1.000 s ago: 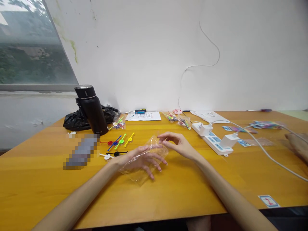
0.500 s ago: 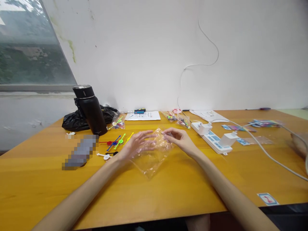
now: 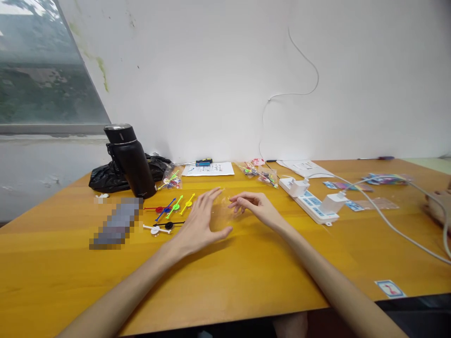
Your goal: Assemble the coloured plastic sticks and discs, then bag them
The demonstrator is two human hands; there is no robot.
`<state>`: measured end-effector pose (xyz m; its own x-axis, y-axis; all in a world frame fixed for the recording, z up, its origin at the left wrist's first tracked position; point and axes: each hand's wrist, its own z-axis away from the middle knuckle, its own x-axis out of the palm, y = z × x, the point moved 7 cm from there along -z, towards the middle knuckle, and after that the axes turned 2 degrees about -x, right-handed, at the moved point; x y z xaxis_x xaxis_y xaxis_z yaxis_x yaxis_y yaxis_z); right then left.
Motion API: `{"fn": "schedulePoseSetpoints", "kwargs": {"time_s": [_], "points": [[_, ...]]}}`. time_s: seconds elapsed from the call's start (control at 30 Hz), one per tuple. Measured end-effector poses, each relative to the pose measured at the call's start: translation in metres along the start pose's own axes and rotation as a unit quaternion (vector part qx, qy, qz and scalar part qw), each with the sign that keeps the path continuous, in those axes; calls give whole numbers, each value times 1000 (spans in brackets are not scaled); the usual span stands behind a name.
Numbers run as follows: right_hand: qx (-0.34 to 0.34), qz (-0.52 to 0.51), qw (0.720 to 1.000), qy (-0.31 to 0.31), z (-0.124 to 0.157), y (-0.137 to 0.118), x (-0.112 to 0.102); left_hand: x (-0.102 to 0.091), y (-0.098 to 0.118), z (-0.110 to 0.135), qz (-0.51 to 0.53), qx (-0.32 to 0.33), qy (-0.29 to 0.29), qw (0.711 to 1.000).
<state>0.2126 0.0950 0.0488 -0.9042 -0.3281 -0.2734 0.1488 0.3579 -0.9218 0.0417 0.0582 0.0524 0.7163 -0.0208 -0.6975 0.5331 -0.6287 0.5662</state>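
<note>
A clear plastic bag is spread low over the table between my two hands, hard to make out against the wood. My left hand is open beside it, thumb stretched out and fingers extended over its left side. The thumb and fingers of my right hand are pinched at the bag's right edge. Left of my left hand lie several plastic arrow spinners: a red one, a blue one, a green one, a yellow one, a black one and a white one.
A black bottle stands by a black plastic bag at the back left. A blurred-out flat object lies before it. Right of my hands is a power strip with chargers and cables. Another person's hand is at the right edge.
The bag has gone from raised and crumpled between my hands to low and flatter. My left hand has turned, its thumb now spread; my right hand has shifted slightly.
</note>
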Motion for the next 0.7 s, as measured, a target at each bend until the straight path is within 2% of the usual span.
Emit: {"fn": "schedulePoseSetpoints", "kwargs": {"time_s": [0.13,0.37,0.7], "points": [[0,19,1000,-10,2,-4,2,9,0,3,-20,-3,-19,1000],[-1,41,998,-45,5,-6,10,2,-8,1,12,-49,-17,999],[11,44,997,-59,5,-1,12,-2,-8,0,9,-53,8,999]]}}
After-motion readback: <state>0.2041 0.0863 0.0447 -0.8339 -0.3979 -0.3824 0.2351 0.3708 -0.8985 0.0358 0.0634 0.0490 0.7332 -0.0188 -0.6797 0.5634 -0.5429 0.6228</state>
